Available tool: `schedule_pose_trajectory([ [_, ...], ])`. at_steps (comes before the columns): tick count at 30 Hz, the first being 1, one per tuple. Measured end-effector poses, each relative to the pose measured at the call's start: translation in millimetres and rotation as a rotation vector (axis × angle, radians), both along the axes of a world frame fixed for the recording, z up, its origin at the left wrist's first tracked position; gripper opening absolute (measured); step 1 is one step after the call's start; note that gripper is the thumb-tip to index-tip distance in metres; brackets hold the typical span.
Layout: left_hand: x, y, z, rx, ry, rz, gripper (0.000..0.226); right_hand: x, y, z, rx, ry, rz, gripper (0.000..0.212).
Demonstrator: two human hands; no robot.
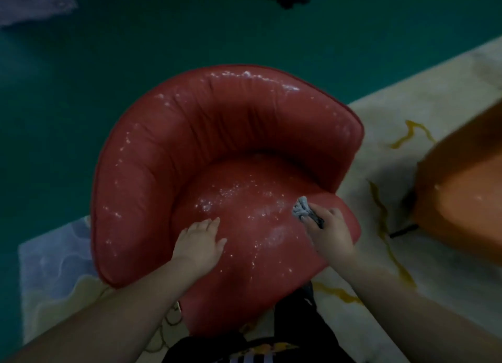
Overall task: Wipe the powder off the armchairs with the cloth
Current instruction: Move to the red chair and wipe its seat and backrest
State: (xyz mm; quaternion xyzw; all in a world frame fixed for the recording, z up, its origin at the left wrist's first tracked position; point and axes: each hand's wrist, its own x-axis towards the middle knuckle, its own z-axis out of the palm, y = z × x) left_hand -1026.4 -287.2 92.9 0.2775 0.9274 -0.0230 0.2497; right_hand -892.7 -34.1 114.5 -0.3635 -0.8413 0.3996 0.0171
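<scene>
- I see a low, rounded red leather armchair (217,151) in the middle of the view, standing partly on a pale patterned rug (407,118) and partly over dark green floor (135,36).
- White powder (231,194) speckles its seat and runs along the top edge of its curved backrest.
- My right hand (330,228) is curled round a small bunched grey cloth (301,208), pinching it against the seat's right side, at the edge of the powder patch.
- My left hand (201,240) lies flat on the seat's left front, fingers straight and close together, holding nothing.
- An orange leather armchair (461,194) sits at the right edge, just apart from the red one, with a few white specks on it.
</scene>
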Motion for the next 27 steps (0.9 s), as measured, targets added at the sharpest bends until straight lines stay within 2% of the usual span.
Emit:
schedule_pose_trajectory([
  [6,35.5,22.3,-9.0,-0.023,0.007,0.372,0.063,-42.5,53.6,-20.3,-0.034,-0.055,0.34,0.04],
  [13,101.4,2.5,-19.9,0.017,-0.015,0.716,0.064,-73.5,32.0,-38.7,-0.064,-0.059,0.63,0.041],
  [19,143.6,-24.9,-47.2,0.095,0.007,0.866,0.064,-71.9,-8.4,-66.4,-0.041,-0.044,0.799,0.037],
  [27,190.3,-63.7,-118.6,0.157,0.015,0.98,0.069,-56.7,-70.3,-134.9,-0.003,-0.027,0.977,0.039],
])
